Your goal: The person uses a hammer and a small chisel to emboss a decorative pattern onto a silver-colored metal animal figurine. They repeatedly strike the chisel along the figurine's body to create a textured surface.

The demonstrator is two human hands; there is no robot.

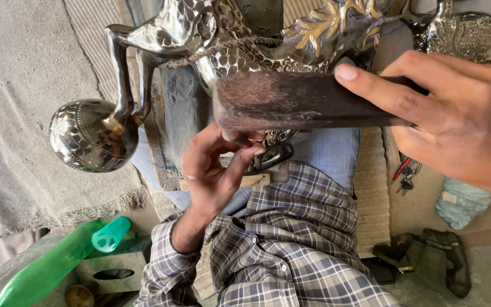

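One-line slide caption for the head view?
Right hand holds a wooden block over an engraved metal vessel; left hand pinches below.

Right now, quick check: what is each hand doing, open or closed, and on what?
Left hand: fingers pinched shut on a small metal piece; what kind cannot be told.
Right hand: closed around a dark wooden block, held over the engraved silver vessel.

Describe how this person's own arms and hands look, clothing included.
Both hands are bare, without gloves, rings or a watch in view. The left hand comes out of a long plaid sleeve in grey, white and dark blue checks, pushed back loosely above the wrist. The right hand shows no sleeve before the picture's edge. The nails are short and unpainted.
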